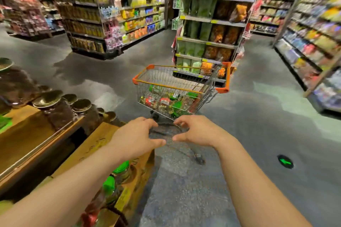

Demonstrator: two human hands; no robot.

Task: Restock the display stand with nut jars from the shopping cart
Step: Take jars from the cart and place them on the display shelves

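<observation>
Both hands, left hand (137, 135) and right hand (193, 131), reached out loosely spread and empty toward the shopping cart (177, 90), where the nut jars (162, 103) sat piled. I'd say step closer, then grab one jar squarely. Wooden display stand (55, 134) stood left, partly stocked; nothing blocked the way.

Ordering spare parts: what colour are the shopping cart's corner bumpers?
Orange, on the shopping cart; clearest in the head view.
</observation>
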